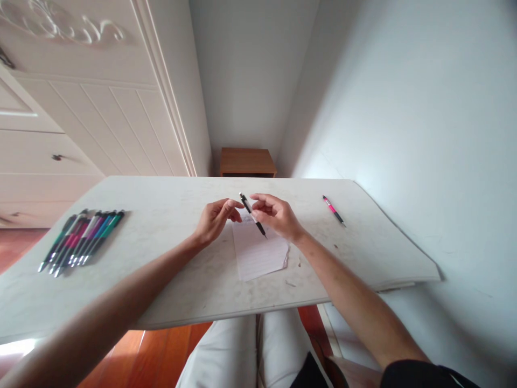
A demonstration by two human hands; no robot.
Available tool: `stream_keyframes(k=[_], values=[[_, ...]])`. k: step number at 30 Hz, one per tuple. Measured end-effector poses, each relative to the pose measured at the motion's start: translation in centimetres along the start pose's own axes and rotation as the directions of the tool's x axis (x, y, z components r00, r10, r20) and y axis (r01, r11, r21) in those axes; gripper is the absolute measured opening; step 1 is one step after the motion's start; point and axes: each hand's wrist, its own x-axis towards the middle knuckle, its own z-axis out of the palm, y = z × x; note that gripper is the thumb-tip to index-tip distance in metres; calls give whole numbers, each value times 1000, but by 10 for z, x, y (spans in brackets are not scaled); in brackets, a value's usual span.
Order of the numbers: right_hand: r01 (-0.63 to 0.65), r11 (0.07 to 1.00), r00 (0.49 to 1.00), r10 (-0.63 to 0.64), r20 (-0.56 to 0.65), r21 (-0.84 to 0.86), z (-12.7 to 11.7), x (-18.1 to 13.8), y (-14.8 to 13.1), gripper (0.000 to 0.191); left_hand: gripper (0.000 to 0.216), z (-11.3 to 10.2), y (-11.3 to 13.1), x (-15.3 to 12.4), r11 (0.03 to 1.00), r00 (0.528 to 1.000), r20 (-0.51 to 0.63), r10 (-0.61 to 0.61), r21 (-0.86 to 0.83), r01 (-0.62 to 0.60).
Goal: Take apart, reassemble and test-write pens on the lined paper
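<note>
Over the middle of the table, a black and white pen (247, 206) is tilted, its tip pointing down to the right. My right hand (278, 215) pinches it near the middle from the right side. My left hand (216, 218) is at the pen's left, fingers loosely bent and apart, with a fingertip at or very near its upper part. Beneath both hands lies a sheet of lined paper (258, 253) with a torn right corner; some scribbled marks show near its top edge, partly hidden by the hands.
On the white table (169, 285), a pink and black pen (333, 209) lies to the right. Several coloured pens (83, 237) are bunched at the left. A wooden stand (247, 160) is behind the far edge, a white cabinet (100, 108) left, and a wall (424, 134) right.
</note>
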Motion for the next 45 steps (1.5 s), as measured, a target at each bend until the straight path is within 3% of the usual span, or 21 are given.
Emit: stream_keyframes(k=[3, 6, 12, 17, 20, 26, 29, 33, 40, 45], values=[[-149, 942, 981, 178, -72, 302, -12, 7, -4, 40, 65, -1, -1, -1, 1000, 1000, 30, 10, 18, -10], [-210, 865, 963, 265, -58, 456, -27, 13, -5, 34, 52, -2, -4, -1, 984, 998, 55, 40, 171, -49], [-229, 843, 946, 311, -95, 486, -37, 17, 5, 23, 27, -5, -21, 6, 863, 990, 58, 129, 485, -141], [-159, 888, 961, 240, -141, 431, -34, 14, 1, 57, 23, -12, -30, 8, 812, 994, 36, 103, 573, -105], [-99, 906, 961, 195, -199, 411, -35, 13, -3, 60, 24, -13, -32, 8, 789, 994, 66, 83, 605, -106], [-41, 781, 915, 280, -290, 623, -34, 13, -2, 50, 26, -11, -33, 7, 747, 994, 87, 72, 655, -111], [-47, 644, 918, 329, -221, 764, -31, 12, -3, 47, 27, -11, -29, 6, 724, 993, 107, 56, 680, -114], [-57, 499, 948, 300, -110, 865, -26, 11, -7, 46, 29, -12, -26, 5, 697, 992, 123, 34, 709, -112], [-240, 548, 930, 365, 29, 801, -14, 12, -6, 21, 32, -12, -26, 5, 672, 989, 148, 23, 730, -125], [-336, 577, 897, 438, 66, 744, -14, 13, -2, 37, 32, -11, -23, 5, 662, 990, 141, 20, 740, -119]])
